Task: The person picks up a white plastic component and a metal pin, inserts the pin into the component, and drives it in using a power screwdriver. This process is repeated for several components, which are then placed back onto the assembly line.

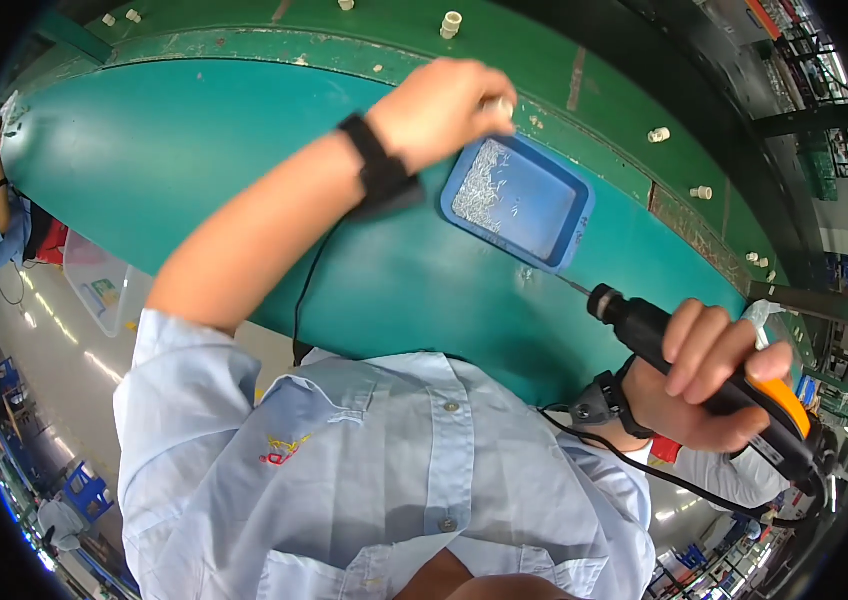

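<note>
A small white part [500,104], apparently plastic, is pinched in the left hand [439,108] above a blue tray [564,235] of screws on the green counter [194,150]. Further right, a black-and-orange electric screwdriver [689,375] is gripped by the right hand [709,385].

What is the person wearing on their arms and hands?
Both hands are bare, with no gloves. The left hand has a black strap around its wrist, with a thin black cord running down from it. The right hand has a black wrist strap with a round stud and a black cord too. The light blue shirt has short sleeves.
</note>
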The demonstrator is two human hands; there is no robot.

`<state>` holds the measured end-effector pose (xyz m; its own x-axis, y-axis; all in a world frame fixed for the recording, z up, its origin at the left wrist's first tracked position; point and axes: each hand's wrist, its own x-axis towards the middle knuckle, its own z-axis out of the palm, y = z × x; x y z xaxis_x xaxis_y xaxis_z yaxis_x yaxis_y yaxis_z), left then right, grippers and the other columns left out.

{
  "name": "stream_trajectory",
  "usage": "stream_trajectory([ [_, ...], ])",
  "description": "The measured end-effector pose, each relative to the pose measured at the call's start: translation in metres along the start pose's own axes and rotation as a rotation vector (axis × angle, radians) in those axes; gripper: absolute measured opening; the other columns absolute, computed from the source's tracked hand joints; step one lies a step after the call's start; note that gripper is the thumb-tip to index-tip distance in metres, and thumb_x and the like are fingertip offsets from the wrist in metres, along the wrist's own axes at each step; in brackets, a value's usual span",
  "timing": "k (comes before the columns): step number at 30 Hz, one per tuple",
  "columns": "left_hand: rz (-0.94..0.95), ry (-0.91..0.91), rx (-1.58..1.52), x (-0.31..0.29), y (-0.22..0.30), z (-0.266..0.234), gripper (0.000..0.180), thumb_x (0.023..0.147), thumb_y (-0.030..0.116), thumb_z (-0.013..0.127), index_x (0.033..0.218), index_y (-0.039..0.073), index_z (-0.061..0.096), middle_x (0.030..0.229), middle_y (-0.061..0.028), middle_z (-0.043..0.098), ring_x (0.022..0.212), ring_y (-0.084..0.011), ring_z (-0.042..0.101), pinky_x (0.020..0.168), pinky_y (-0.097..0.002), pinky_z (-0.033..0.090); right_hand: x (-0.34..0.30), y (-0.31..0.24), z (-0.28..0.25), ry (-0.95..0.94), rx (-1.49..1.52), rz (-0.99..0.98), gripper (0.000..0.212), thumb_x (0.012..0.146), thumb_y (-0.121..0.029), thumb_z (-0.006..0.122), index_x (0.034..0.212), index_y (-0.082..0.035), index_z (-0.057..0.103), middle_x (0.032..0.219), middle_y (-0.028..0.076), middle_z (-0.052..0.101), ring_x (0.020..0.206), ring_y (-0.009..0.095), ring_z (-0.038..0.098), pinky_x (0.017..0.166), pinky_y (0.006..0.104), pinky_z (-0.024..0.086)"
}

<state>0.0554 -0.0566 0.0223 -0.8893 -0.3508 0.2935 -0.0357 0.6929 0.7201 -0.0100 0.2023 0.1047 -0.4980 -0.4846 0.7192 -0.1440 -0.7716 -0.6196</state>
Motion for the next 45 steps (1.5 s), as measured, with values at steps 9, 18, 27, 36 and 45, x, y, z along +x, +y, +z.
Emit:
stream_trajectory([
  [9,0.190,0.352,0.388,0.087,-0.060,0.010,0.031,0.075,0.016,0.074,0.103,0.004,0.066,0.090,-0.0105,0.068,0.082,-0.0298,0.064,0.076,-0.0358,0.052,-0.013,0.001,-0.018,0.009,-0.169,0.096,0.032,0.094,-0.038,0.051,0.104,-0.008,0.048,0.060,-0.002,0.043,0.050,0.009,0.042,0.051,0.0236,0.032],
  [18,-0.289,-0.043,-0.179,0.081,-0.133,-0.006,0.025,0.079,0.010,0.072,0.101,0.003,0.066,0.082,-0.0053,0.067,0.072,-0.0153,0.064,0.068,-0.0277,0.053,-0.001,0.008,-0.017,0.041,-0.190,0.117,0.032,0.094,-0.038,0.048,0.104,-0.007,0.049,0.061,-0.001,0.042,0.050,0.009,0.040,0.052,0.0256,0.032],
  [27,-0.216,-0.164,-0.402,-0.026,0.020,-0.016,0.017,0.081,0.004,0.070,0.097,0.002,0.067,0.083,-0.0030,0.067,0.070,-0.0086,0.060,0.066,-0.0244,0.051,0.007,0.050,-0.010,0.043,-0.175,0.177,0.031,0.094,-0.035,0.047,0.104,-0.006,0.049,0.059,0.000,0.041,0.050,0.012,0.041,0.052,0.0283,0.034],
  [36,-0.160,-0.237,-0.306,-0.132,0.054,0.052,0.020,0.074,0.006,0.073,0.092,0.004,0.065,0.084,-0.0116,0.063,0.070,-0.0254,0.062,0.064,-0.0352,0.051,0.009,0.095,-0.003,0.040,-0.241,0.280,0.026,0.095,-0.029,0.046,0.102,-0.005,0.050,0.058,0.003,0.043,0.049,0.015,0.041,0.053,0.0336,0.038],
  [45,-0.284,-0.218,-0.369,-0.126,0.063,0.036,0.028,0.071,0.005,0.076,0.098,0.005,0.065,0.095,-0.0068,0.061,0.068,-0.0193,0.060,0.062,-0.0315,0.050,0.015,0.060,-0.003,0.021,-0.004,0.231,0.024,0.093,-0.025,0.054,0.103,-0.004,0.047,0.057,0.003,0.046,0.047,0.013,0.046,0.052,0.0293,0.042],
])
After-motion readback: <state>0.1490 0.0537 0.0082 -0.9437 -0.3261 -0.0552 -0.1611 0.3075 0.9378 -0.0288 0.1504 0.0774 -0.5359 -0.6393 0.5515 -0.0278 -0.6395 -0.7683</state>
